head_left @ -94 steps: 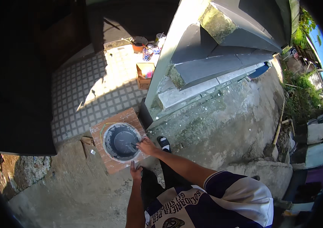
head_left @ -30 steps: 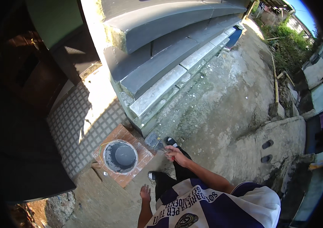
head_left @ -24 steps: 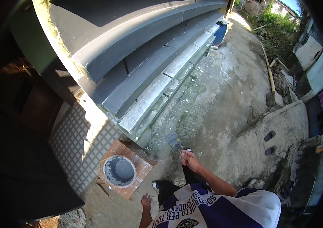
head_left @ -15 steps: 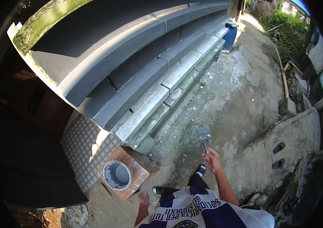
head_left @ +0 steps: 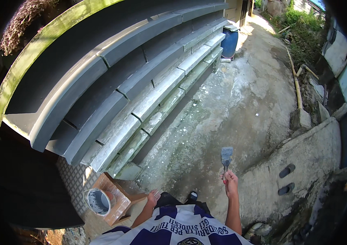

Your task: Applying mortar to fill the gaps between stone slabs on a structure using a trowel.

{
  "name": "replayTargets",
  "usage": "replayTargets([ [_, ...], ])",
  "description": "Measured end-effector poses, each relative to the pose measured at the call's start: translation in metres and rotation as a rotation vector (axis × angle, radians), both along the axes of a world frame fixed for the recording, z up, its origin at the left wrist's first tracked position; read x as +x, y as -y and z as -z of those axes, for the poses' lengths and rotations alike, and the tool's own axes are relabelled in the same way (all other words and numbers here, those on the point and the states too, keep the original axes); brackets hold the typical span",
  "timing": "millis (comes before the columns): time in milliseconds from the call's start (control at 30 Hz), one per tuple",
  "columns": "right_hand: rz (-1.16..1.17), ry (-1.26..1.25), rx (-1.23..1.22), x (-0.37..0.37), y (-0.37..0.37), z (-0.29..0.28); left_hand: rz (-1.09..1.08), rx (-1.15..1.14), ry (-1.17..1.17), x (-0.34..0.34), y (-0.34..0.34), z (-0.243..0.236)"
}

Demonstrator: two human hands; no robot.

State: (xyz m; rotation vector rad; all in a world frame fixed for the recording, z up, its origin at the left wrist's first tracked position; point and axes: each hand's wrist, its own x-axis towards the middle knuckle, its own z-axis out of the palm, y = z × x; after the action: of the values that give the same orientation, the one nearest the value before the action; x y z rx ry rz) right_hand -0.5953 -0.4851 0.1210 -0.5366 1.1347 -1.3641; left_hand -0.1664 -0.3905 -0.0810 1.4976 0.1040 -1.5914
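Note:
My right hand [head_left: 231,181] grips a wide paintbrush [head_left: 226,159] coated in grey, held upright over the concrete ground. My left hand [head_left: 153,197] has its fingers apart and holds nothing, just right of a low wooden stand [head_left: 120,206]. A pail of grey paint [head_left: 98,201] rests on that stand at the lower left. Ahead and left rise long tiered concrete ledges, the upper ones grey [head_left: 141,63] and the lowest whitish and mottled [head_left: 159,98], with a mossy band [head_left: 26,65] along the top.
A blue drum [head_left: 230,43] stands at the far end of the ledges. Bamboo poles [head_left: 296,81] and weeds [head_left: 296,36] border the path's right side, near a concrete slab [head_left: 304,159] bearing two sandals [head_left: 286,171]. A tiled floor [head_left: 69,177] lies behind the stand.
My right hand has lifted the brush from the pail and carried it rightward. My view has swung toward the ledges and path, leaving the pail at the lower left.

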Motion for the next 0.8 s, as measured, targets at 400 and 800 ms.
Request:
replayTargets([
  [400,0.242,-0.75,0.128,-0.047,0.118,-0.001,0.089,0.105,0.053,-0.051,0.19,0.018],
  [800,0.184,-0.619,-0.032,-0.084,0.363,-0.034,0.359,-0.183,0.131,-0.128,0.502,-0.034],
])
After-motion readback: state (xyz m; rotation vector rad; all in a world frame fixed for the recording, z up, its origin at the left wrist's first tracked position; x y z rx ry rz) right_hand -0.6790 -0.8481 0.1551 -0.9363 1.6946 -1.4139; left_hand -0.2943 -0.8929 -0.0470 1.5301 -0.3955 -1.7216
